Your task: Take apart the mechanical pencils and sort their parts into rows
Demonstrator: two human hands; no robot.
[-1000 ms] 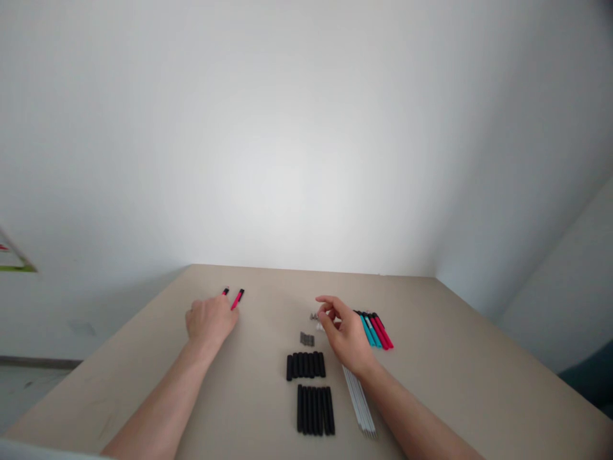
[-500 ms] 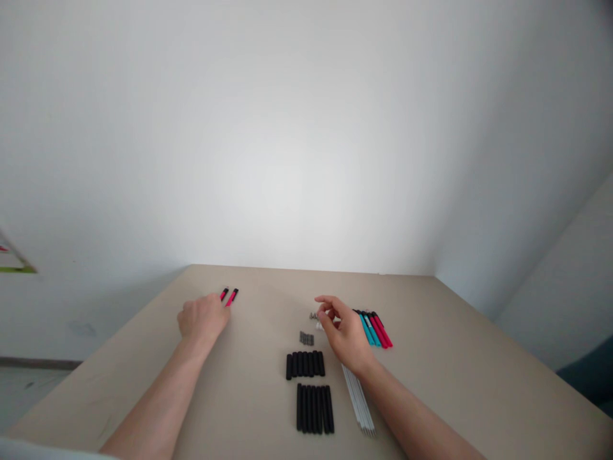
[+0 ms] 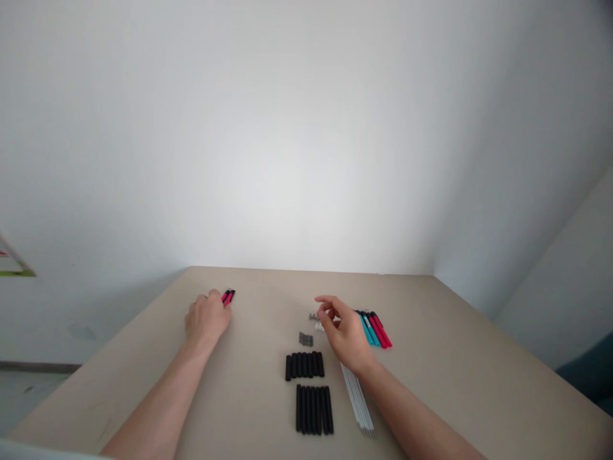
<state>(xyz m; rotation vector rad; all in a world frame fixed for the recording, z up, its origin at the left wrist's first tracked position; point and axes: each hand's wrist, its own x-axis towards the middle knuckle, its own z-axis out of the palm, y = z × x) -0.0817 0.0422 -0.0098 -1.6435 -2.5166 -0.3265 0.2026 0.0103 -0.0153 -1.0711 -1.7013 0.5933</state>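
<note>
At the far left of the table, my left hand (image 3: 207, 317) is closed around the lower part of a pink pen with a black end (image 3: 225, 296). A second pink-and-black pen (image 3: 231, 296) lies close alongside it. The fingertips are hidden behind the hand. My right hand (image 3: 345, 332) hovers loosely curled, thumb and index finger apart, with nothing seen in it. Beneath and beside its fingers are small metal tips (image 3: 313, 317) and small white pieces (image 3: 318, 326), partly covered. Metal springs (image 3: 306, 339) lie just nearer to me.
Two rows of black tubes, a shorter set (image 3: 305, 365) and a longer set (image 3: 314, 409), lie mid-table. White pen refills (image 3: 357, 402) lie beside my right forearm. To the right are blue barrels (image 3: 371, 329) and red barrels (image 3: 382, 330). A white wall (image 3: 306, 160) stands behind the table.
My left hand has shifted slightly to the right, and the two pink pens at it now lie closer together. My right hand has stayed in place.
</note>
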